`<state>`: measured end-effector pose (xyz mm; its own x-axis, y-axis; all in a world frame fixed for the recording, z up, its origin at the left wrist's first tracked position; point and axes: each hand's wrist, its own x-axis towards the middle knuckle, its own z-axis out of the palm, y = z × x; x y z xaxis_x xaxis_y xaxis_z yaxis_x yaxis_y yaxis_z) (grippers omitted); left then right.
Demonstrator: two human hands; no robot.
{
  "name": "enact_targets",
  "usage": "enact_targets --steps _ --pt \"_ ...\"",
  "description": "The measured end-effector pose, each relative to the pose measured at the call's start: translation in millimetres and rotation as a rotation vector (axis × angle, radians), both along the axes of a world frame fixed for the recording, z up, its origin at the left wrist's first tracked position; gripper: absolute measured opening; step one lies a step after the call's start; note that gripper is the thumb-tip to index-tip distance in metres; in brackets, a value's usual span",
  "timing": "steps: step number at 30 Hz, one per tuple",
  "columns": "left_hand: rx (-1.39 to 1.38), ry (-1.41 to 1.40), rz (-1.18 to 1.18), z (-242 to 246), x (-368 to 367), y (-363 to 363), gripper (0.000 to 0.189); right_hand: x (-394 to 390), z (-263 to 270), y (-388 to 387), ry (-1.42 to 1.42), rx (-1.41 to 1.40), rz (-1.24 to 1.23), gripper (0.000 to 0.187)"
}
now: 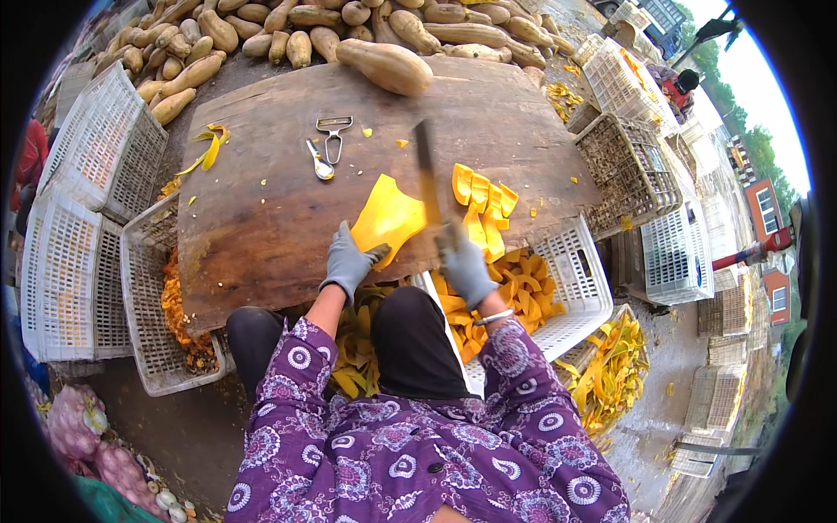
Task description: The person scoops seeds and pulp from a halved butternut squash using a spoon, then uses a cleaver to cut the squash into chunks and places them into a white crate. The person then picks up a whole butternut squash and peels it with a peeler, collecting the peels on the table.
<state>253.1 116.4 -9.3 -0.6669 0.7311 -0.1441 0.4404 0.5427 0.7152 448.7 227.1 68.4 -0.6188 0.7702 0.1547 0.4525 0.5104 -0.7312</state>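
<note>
My left hand [352, 260], in a grey glove, grips a peeled orange squash piece [387, 219] on the wooden board [261, 242]. The gloved right hand [463, 261] is closed on the handle of a knife [427, 167], whose blurred blade stands by the piece's right side. Cut squash slices [484, 202] lie right of the blade. Farther back on the board are a metal Y-shaped peeler [334, 138], a metal spoon [320, 162] and a whole unpeeled squash [386, 67] at the far edge.
A white plastic crate [582, 278] of cut squash stands below the board's right edge; another crate [147, 346] with orange pulp is at the left. Yellow peelings [608, 372] fill a container at the right. Whole squashes [301, 49] are heaped beyond the board. People are at both sides.
</note>
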Motion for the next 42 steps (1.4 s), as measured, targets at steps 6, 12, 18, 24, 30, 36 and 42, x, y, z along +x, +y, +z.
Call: enact_targets --steps 6,12,18,24,30,36,42 --pt "-0.159 0.32 -0.068 25 24 1 0.121 2 -67 -11 -0.189 -0.201 0.085 0.037" --pt "-0.184 0.35 -0.027 24 31 11 0.122 -9 -35 -10 -0.287 -0.15 0.073 0.034" --pt "-0.203 0.232 0.035 25 29 15 0.116 -26 -34 8 -0.436 -0.116 0.102 0.034" --pt "-0.192 0.238 0.027 31 20 13 0.113 -22 -20 17 -0.254 -0.319 0.166 0.042" --pt "-0.175 0.113 -0.087 23 -2 6 0.117 20 -10 23 -0.031 -0.81 0.034 0.037" --pt "-0.179 0.008 -0.316 22 -30 8 0.122 56 -17 3 -0.023 -0.775 -0.286 0.027" --pt "-0.123 0.188 -0.535 19 -38 33 0.122 43 55 14 0.189 -0.526 -0.115 0.034"
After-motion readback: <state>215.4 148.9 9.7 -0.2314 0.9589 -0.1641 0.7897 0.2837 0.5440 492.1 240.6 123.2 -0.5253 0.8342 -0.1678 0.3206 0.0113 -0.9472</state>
